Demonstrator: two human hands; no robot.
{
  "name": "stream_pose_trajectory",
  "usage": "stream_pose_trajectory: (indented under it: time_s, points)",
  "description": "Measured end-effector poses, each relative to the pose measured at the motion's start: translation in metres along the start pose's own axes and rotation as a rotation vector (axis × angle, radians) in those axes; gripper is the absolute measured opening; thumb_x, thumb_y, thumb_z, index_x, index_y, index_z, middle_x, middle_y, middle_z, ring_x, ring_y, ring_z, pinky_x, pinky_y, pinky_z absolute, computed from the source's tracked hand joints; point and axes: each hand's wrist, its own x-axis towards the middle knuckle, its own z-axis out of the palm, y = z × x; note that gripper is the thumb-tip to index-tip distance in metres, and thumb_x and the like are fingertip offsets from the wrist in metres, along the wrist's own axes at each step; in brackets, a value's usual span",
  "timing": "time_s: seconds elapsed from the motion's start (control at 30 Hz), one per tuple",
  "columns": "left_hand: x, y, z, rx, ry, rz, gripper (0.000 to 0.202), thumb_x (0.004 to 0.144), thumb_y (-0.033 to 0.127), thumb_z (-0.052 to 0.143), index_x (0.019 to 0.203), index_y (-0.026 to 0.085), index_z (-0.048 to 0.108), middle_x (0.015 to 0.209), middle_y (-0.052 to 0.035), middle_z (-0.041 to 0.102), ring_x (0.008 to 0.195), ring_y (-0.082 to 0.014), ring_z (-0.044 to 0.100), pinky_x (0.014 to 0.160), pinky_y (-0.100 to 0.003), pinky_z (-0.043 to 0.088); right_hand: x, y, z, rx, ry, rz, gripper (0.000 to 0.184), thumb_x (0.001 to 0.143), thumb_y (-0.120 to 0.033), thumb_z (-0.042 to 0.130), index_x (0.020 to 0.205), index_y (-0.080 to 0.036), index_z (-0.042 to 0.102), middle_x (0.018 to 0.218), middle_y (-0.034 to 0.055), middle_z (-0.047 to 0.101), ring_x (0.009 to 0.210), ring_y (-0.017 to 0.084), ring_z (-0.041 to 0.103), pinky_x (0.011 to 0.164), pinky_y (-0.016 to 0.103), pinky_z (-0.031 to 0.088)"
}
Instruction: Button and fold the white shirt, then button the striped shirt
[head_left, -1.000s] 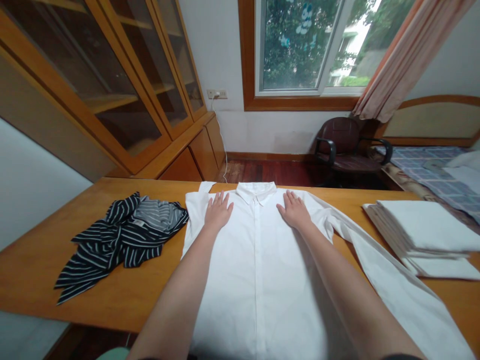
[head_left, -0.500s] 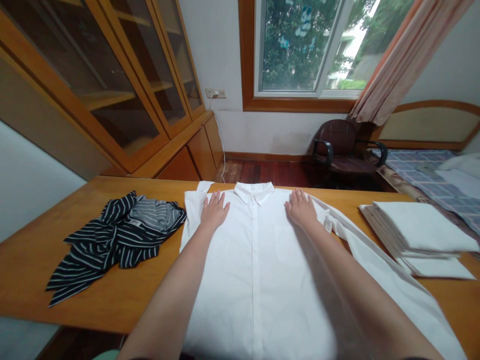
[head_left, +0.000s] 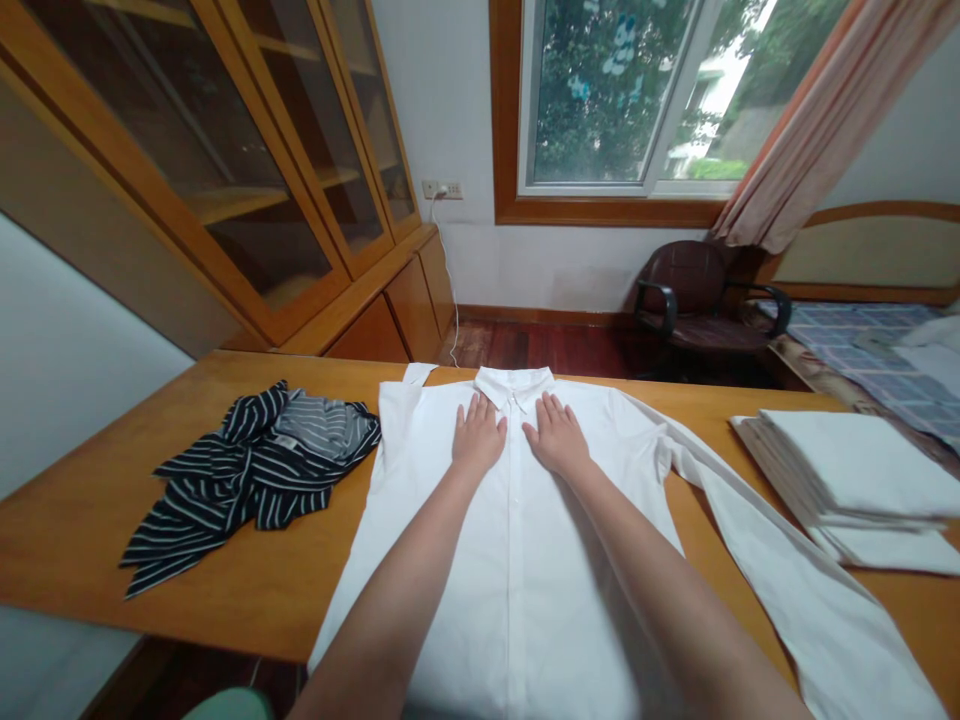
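Observation:
A white button-up shirt [head_left: 517, 560] lies spread front side up on the wooden table, its collar at the far edge. My left hand [head_left: 478, 437] rests flat on the shirt's chest, just left of the button placket and below the collar. On the other side of the placket, my right hand [head_left: 559, 435] also lies flat with its fingers stretched out. The right-hand sleeve [head_left: 780, 560] stretches out toward the near right. Most of the left-hand sleeve is out of sight; a bit of white cloth shows by that shoulder. Neither hand grasps any fabric.
Left of the shirt is a crumpled black-and-white striped garment [head_left: 255, 460]. A stack of folded white cloth [head_left: 855, 470] sits at the right on the wooden table [head_left: 247, 590]. Beyond stand a glass-door cabinet [head_left: 360, 255], an office chair [head_left: 697, 300] and a bed [head_left: 847, 335].
Both hands have slid inward over the shirt from near the shoulders to either side of the placket. The view has shifted slightly.

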Motion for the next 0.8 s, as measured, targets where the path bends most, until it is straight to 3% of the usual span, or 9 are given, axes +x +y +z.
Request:
stream_pose_trajectory:
  time_s: [0.1,0.23,0.4,0.57,0.7,0.8]
  points:
    - [0.004,-0.025,-0.003,0.006,-0.027,-0.042,0.06,0.102,0.042,0.024,0.153,0.014,0.034,0.163,-0.0104,0.024,0.152,-0.025,0.018,0.123,-0.051,0.016,-0.002,0.037,-0.006,-0.045,-0.035,0.087,0.068,0.101,-0.048,0.031,0.152,-0.002,0.034,0.161,0.019,0.026,0.15,0.03,0.022,0.121,0.048,0.015]
    - [0.009,-0.062,-0.009,0.05,-0.033,-0.091,0.061,0.102,0.041,0.025,0.153,0.01,0.033,0.163,-0.0131,0.024,0.152,-0.0261,0.019,0.123,-0.05,0.017,-0.006,0.083,-0.012,-0.114,-0.062,0.129,0.069,0.101,-0.049,0.029,0.151,-0.001,0.033,0.161,0.0193,0.026,0.15,0.03,0.023,0.121,0.046,0.017]
    - [0.011,-0.087,-0.011,0.062,-0.023,-0.06,0.059,0.102,0.037,0.028,0.152,0.007,0.036,0.161,-0.0152,0.028,0.151,-0.0266,0.022,0.123,-0.049,0.018,-0.01,0.107,-0.016,-0.162,-0.05,0.139,0.067,0.101,-0.046,0.03,0.149,0.0,0.036,0.159,0.0207,0.03,0.149,0.031,0.025,0.12,0.046,0.018]
    - [0.005,-0.078,-0.013,0.021,0.059,0.006,0.049,0.099,0.027,0.038,0.142,0.007,0.051,0.154,-0.0169,0.042,0.145,-0.0296,0.035,0.121,-0.048,0.028,-0.013,0.088,-0.024,-0.16,0.027,0.087,0.056,0.1,-0.037,0.036,0.143,-0.002,0.047,0.153,0.0221,0.042,0.144,0.034,0.033,0.117,0.05,0.024]
    - [-0.006,-0.051,-0.015,-0.081,0.118,0.207,0.038,0.095,0.02,0.044,0.126,0.018,0.067,0.139,-0.0071,0.06,0.136,-0.0237,0.048,0.117,-0.037,0.037,-0.015,0.047,-0.028,-0.045,0.09,-0.111,0.043,0.1,-0.032,0.04,0.132,-0.011,0.058,0.141,0.0161,0.055,0.131,0.028,0.047,0.113,0.04,0.032]
    - [-0.009,-0.032,-0.013,-0.109,0.127,0.301,0.037,0.096,0.021,0.047,0.127,0.021,0.066,0.137,-0.0068,0.061,0.135,-0.0243,0.048,0.116,-0.039,0.038,-0.012,0.015,-0.028,0.01,0.112,-0.216,0.037,0.098,-0.031,0.045,0.128,-0.014,0.061,0.134,0.0134,0.059,0.123,0.027,0.049,0.109,0.037,0.036]
